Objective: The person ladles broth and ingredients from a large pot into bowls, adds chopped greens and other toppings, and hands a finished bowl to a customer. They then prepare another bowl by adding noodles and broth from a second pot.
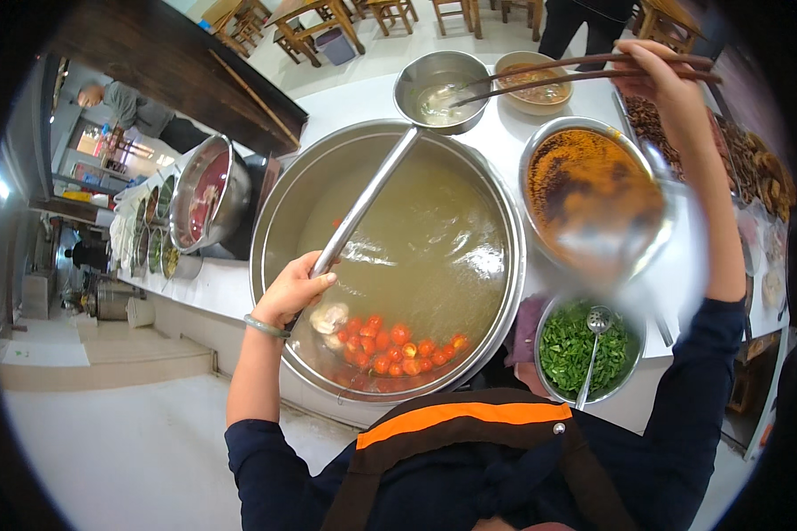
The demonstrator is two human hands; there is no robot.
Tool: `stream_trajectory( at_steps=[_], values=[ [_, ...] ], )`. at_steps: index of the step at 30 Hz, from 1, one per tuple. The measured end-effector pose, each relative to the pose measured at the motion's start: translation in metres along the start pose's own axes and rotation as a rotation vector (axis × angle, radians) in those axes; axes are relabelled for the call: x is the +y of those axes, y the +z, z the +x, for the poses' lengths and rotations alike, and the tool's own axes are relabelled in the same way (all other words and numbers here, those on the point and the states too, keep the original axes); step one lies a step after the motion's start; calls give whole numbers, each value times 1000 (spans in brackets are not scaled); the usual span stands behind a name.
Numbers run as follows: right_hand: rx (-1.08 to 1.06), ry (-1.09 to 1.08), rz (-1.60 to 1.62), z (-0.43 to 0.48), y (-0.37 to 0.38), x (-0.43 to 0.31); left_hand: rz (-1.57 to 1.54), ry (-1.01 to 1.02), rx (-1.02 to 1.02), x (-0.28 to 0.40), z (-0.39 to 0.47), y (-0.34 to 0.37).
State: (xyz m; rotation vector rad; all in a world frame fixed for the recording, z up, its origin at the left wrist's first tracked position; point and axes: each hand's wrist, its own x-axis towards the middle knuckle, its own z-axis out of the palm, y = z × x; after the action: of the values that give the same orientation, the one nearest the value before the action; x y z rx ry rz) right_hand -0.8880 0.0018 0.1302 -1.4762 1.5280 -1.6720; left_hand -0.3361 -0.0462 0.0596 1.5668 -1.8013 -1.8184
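My left hand (295,289) grips the metal handle of a large steel ladle (372,199), held across a wide stockpot (259,232). The ladle's deep bowl (405,86) is at the pot's far rim, with cloudy broth and pale food in it. Long dark wooden chopsticks (571,76) are in my right hand (661,76), raised at the upper right; their tips reach into the ladle bowl. In the stockpot is pale broth (412,265), with cherry tomatoes (385,348) gathered at the near side. Beside them floats a pale lump (329,318), perhaps meat.
Right of the pot stand a bowl of soup (538,106), a steel basin of orange-red oil (571,172) and a bowl of chopped greens (561,348) with a slotted spoon (591,365). A tilted steel basin (229,212) sits left. People stand beyond the counter.
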Motion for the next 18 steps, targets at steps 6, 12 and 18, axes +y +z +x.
stream_trajectory(
  at_steps=[6,12,18],
  values=[
    [22,-131,-159,18,20,-17,-185,-13,-228,20,53,40],
    [-9,-27,-154,15,9,-9,-106,21,-230,28,77,59],
    [79,-150,-112,11,5,3,-135,26,-258,33,93,64]
  ],
)
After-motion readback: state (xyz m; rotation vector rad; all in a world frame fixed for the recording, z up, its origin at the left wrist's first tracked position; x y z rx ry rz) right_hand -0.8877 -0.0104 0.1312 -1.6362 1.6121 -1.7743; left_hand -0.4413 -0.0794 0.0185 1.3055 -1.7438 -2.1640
